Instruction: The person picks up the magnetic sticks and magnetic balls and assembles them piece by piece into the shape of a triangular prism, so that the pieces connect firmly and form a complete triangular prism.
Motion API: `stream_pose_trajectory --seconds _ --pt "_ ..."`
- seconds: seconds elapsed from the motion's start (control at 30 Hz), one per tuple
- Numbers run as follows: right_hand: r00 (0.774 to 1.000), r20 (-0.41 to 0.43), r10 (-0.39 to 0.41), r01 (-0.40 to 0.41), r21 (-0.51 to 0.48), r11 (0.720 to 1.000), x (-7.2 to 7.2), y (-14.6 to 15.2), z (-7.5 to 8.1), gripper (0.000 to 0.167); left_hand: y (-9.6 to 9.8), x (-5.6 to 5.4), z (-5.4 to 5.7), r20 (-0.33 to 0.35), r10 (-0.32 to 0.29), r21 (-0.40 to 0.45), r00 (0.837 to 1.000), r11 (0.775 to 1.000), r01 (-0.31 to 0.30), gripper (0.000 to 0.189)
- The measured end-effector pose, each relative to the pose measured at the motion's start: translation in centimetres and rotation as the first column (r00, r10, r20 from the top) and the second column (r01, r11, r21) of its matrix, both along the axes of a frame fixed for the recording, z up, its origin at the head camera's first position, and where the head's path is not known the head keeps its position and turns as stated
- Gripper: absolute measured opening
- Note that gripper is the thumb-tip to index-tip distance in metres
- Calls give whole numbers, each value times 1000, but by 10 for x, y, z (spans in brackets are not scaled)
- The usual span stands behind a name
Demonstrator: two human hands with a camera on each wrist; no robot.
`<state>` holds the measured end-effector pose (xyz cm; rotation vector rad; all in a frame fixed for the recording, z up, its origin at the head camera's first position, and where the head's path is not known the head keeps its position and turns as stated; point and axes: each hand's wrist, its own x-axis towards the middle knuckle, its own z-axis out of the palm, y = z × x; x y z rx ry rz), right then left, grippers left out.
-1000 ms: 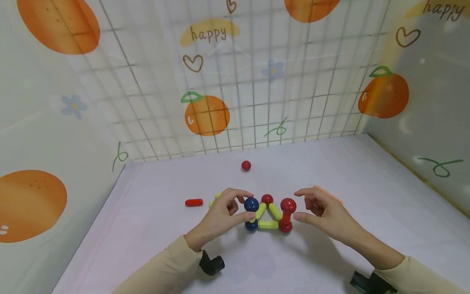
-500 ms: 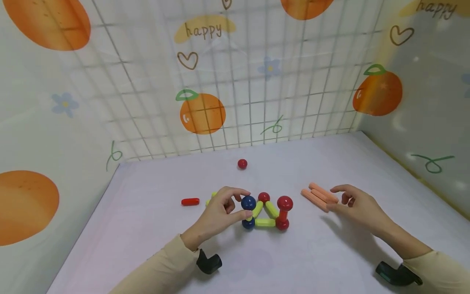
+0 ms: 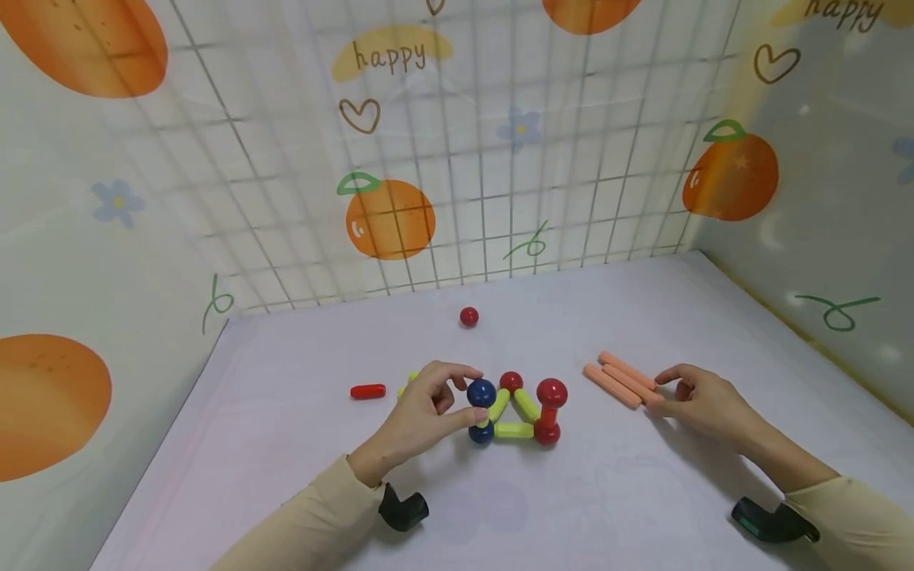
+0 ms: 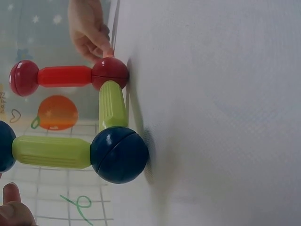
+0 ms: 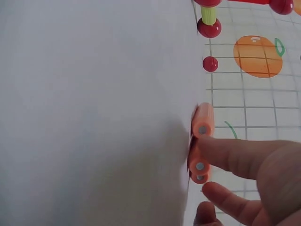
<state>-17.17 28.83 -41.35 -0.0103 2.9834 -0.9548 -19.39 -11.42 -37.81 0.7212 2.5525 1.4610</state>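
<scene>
My left hand [image 3: 421, 412] holds the upper blue ball [image 3: 481, 393], index fingertip on its top and thumb low at its near side. That ball tops an upright yellow-green rod [image 4: 51, 151] on a lower blue ball [image 4: 120, 155]. These join a triangular frame of yellow-green rods, with a red rod [image 3: 548, 417] and large red ball [image 3: 552, 392] upright at its right corner. My right hand [image 3: 714, 412] is at the near ends of three orange magnetic rods [image 3: 612, 386] lying side by side. In the right wrist view, its thumb touches one rod [image 5: 200, 166]; the index finger is just beyond.
A loose red ball [image 3: 469, 316] lies farther back on the white table [image 3: 286, 476]. To the left lies a short red rod [image 3: 367, 391], with yellow-green pieces [image 3: 408, 382] partly hidden behind my left hand. A patterned curtain [image 3: 286, 159] closes the back and sides.
My right hand has moved right, from beside the red upright to the orange rods, whose near ends have shifted slightly. My left hand has stayed at the blue ball.
</scene>
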Motion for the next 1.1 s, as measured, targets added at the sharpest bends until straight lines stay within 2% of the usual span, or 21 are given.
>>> stream_pose_trajectory --seconds 0.23,0.67,1.1 --pt "998 62 -17 16 8 1000 -1 2 0 53 -1 0 0 -1 1 3 1000 1000 -1 44" --pt "999 38 1 -3 30 1000 -1 1 -3 45 -1 1 0 8 -1 2 1000 1000 1 44" --pt "999 17 -29 29 16 999 1 -1 -2 42 0 1 0 -2 5 0 1000 1000 -5 46"
